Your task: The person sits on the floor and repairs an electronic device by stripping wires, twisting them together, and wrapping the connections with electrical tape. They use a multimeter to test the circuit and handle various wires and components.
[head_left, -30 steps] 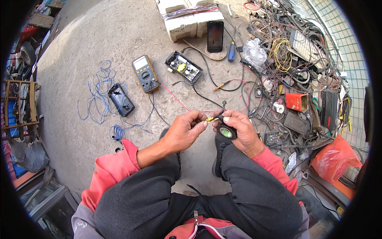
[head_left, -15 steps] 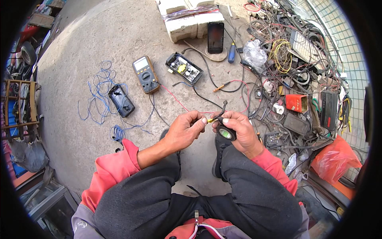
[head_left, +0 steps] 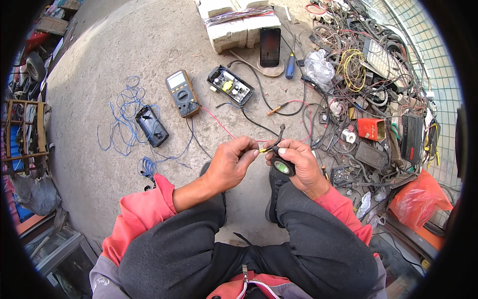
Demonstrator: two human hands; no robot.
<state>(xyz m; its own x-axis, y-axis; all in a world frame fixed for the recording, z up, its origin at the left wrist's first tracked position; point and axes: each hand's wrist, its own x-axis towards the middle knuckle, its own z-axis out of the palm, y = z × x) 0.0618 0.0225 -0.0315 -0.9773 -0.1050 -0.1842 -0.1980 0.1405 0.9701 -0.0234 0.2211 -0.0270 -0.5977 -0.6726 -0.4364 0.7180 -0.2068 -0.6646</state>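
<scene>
My left hand is closed in a pinch at the left end of a short yellow piece of wire, which runs toward a black cable. My right hand is closed around a roll of black electrical tape with a green and white centre label. Its thumb and index finger also grip the black cable, whose thicker end sticks up above them. Where tape and wire meet, the fingers partly hide the joint. Beyond the hands, an opened black case with a circuit board lies on the concrete, a black lead trailing from it.
A multimeter with red and black leads lies ahead left, near an empty black case half and tangled blue wire. A phone leans against a white foam block, beside a blue-handled screwdriver. Scrap cables heap at right.
My left hand has shifted slightly left and its thumb has drawn back from the yellow piece, showing more of it. My right hand and the tape roll stay nearly still.
</scene>
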